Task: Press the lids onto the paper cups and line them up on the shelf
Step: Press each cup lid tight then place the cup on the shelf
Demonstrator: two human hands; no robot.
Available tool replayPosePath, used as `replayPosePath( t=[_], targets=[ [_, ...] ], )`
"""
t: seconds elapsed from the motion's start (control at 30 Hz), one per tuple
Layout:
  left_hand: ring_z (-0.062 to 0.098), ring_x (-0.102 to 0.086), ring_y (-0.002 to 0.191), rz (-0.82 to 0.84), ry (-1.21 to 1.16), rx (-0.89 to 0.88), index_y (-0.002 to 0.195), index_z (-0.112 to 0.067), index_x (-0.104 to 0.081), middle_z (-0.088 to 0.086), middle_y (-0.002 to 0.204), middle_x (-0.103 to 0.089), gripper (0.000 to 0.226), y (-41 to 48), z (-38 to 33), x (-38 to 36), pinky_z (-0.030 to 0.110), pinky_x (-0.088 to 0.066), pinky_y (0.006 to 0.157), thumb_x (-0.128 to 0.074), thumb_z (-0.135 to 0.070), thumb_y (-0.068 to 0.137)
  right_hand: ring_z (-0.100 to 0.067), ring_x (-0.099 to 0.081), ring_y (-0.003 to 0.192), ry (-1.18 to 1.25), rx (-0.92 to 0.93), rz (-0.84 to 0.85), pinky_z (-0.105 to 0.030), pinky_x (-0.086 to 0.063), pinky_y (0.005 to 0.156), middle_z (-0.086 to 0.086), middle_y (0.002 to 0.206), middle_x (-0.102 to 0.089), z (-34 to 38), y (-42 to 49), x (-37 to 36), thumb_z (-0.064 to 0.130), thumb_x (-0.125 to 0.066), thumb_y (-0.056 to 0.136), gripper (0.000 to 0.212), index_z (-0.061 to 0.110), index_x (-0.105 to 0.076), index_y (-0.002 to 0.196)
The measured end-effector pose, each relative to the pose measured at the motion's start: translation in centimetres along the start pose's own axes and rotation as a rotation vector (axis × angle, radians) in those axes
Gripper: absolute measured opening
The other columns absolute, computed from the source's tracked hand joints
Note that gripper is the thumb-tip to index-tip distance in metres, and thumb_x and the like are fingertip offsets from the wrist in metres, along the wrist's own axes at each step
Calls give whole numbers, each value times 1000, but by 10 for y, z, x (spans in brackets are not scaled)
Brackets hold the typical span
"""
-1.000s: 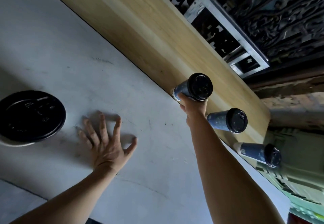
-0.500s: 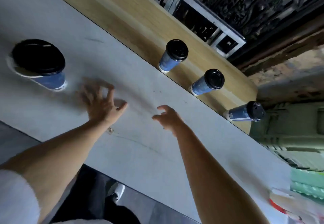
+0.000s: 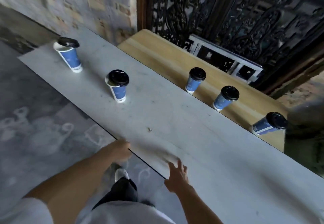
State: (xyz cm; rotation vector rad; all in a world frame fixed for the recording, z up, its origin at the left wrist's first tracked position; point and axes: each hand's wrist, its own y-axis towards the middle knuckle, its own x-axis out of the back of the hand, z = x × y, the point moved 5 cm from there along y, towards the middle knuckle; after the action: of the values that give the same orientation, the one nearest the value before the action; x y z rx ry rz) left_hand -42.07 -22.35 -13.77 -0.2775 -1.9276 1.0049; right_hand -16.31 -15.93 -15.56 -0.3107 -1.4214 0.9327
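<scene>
Three blue paper cups with black lids stand in a row on the wooden shelf (image 3: 175,60): one cup (image 3: 193,80), a second (image 3: 225,99), a third (image 3: 270,123) at the right end. Two more blue cups stand on the grey table (image 3: 175,118), each with a black lid sitting loosely askew: a near cup (image 3: 118,87) and a far cup (image 3: 69,55). My left hand (image 3: 121,151) rests at the table's near edge, its fingers hidden by blur. My right hand (image 3: 177,174) hovers over the near edge, fingers apart, holding nothing.
A brick wall rises behind the table at the left. Ornate black ironwork and a white frame (image 3: 226,59) stand behind the shelf. A dark green object (image 3: 305,132) sits past the shelf's right end. Patterned floor and my shoe (image 3: 121,173) lie below the table edge.
My right hand let go of the cup on the shelf. Both hands drew back to the table's near edge. The view pulled away and now takes in two more cups on the table.
</scene>
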Motion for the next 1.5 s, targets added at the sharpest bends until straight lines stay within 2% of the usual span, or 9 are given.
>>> replayPosePath(
  t=[0.07,0.2,0.43,0.67,0.83,1.0,1.2,1.33,1.5],
  targets=[
    [17,-48,80,-25,-37,45,95,-14,-50,5,92,-50,10,-16,10,1,28,-37,69,-48,-23,97,-34,-34,134,-29,0,-29,-39,-49,97,-5,154,-22,4,3,6,22,-61,87,57,28,-44,141],
    [28,-62,112,-142,-167,103,114,-4,-64,14,120,-67,32,-32,45,13,33,-47,93,-55,-28,96,-30,-58,117,8,41,-4,-30,-51,91,-10,132,-50,29,14,20,25,-59,83,40,18,-62,122],
    [20,-68,110,-335,-392,114,106,-12,-75,5,112,-76,21,-20,102,48,24,-48,90,-64,-24,93,-22,-60,115,37,26,154,-29,-52,92,-3,128,-63,92,51,32,22,-59,79,42,19,-64,121],
    [22,-73,93,-536,-667,93,97,-11,-73,7,100,-78,13,33,161,140,22,-49,77,-73,-16,85,-22,-63,112,210,-37,46,-24,-49,81,-6,124,-67,175,113,102,25,-64,87,37,17,-65,122],
    [24,-65,109,-404,-745,-49,129,-19,-55,-1,117,-62,71,78,175,194,33,-51,87,-92,-24,69,-25,-64,109,548,-67,-264,-23,-44,86,-7,116,-70,231,150,190,30,-66,91,35,18,-65,124],
    [21,-54,128,-261,-793,-290,150,-21,-36,-3,145,-48,126,93,155,224,35,-48,107,-95,-40,40,-24,-67,101,811,53,-302,-48,-57,92,-1,116,-69,281,145,243,54,-70,80,45,32,-64,119],
    [14,-59,127,-275,-824,-561,141,-26,-43,-3,136,-61,109,98,120,243,38,-48,108,-93,-26,44,-18,-56,118,481,204,-202,-30,-50,85,6,133,-54,321,134,255,49,-79,66,74,40,-53,135],
    [-5,-65,107,-263,-811,-505,116,-52,-50,-25,113,-68,87,99,119,240,18,-51,89,-88,-45,38,-20,-47,126,335,211,-251,-24,-38,92,0,136,-48,326,133,251,34,-83,73,79,31,-47,143],
    [-15,-63,98,-263,-771,-493,115,-49,-51,-31,104,-68,81,100,121,242,3,-44,76,-93,-36,47,-24,-38,130,185,208,-271,-29,-36,97,-2,142,-43,333,137,252,36,-79,75,85,29,-39,150]
  ],
)
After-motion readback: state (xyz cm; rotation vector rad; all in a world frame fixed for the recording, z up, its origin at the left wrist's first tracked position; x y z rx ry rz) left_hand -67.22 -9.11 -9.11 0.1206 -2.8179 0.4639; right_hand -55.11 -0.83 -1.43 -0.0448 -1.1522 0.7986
